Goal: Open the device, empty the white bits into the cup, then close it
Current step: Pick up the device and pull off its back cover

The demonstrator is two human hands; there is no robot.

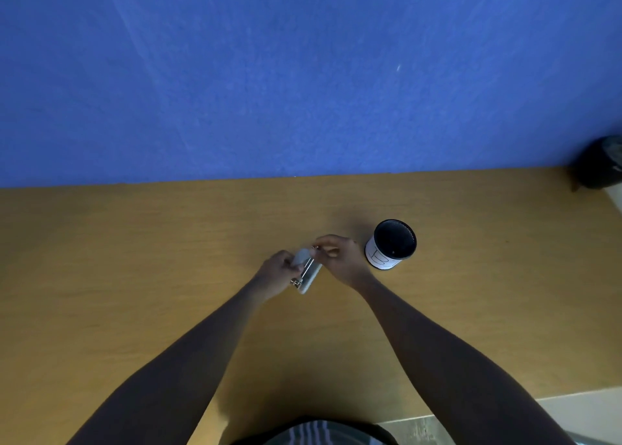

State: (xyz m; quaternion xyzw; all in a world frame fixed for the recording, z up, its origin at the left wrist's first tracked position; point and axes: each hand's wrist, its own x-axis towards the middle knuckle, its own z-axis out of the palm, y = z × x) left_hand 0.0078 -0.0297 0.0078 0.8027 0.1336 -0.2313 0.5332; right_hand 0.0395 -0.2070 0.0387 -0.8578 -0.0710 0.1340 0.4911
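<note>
Both hands were on the device [307,271] just above the table [134,259]: left hand [277,271] wrapped round it, right hand [340,254] pinching its top end. Cup [392,244] stood just right.

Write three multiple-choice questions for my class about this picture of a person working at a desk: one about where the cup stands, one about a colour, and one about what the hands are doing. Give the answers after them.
1. Where does the cup stand?
A. On the table, just right of the right hand
B. In the left hand
C. On the floor

2. What colour is the wall behind the table?
A. Green
B. Blue
C. White

3. What is happening with the device?
A. It lies alone on the table
B. It sits inside the cup
C. The left hand holds it while the right hand's fingers work at its upper end

Answers:
1 A, the cup sits upright on the wood, untouched.
2 B, the whole wall is blue.
3 C, both hands meet at the device, above the table.
</note>
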